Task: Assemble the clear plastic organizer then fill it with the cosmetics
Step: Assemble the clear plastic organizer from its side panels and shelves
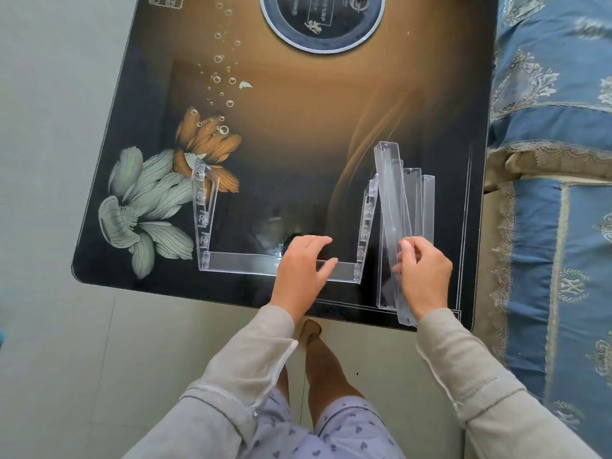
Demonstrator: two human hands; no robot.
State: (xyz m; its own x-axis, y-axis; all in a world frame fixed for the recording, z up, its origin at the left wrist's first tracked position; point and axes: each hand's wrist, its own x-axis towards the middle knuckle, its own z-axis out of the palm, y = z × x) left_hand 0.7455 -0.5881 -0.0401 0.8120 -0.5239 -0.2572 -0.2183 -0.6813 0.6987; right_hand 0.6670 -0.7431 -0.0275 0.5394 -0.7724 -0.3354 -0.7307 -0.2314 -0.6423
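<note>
Clear plastic is all that lies on the table (298, 127): a U-shaped frame (245, 261) at its 6 o'clock edge, with two slotted side walls (203, 200) standing up from a front rail (231, 260) and no cosmetics in view. Your left hand (299, 270) lies over the rail with fingers loosely spread, gripping nothing. Your right hand (424, 276), at 3 o'clock of the frame, pinches the near end of a long strip (389, 193) that leans across the pile of spare strips (420, 200). I'd judge the job in hand is seating that strip between the walls. Pin the frame with your left palm and lift the strip clear of the pile before swinging it toward 9 o'clock. Keep it level — and match both ends to the same slot height, since the splayed walls look easy to knock loose.
</note>
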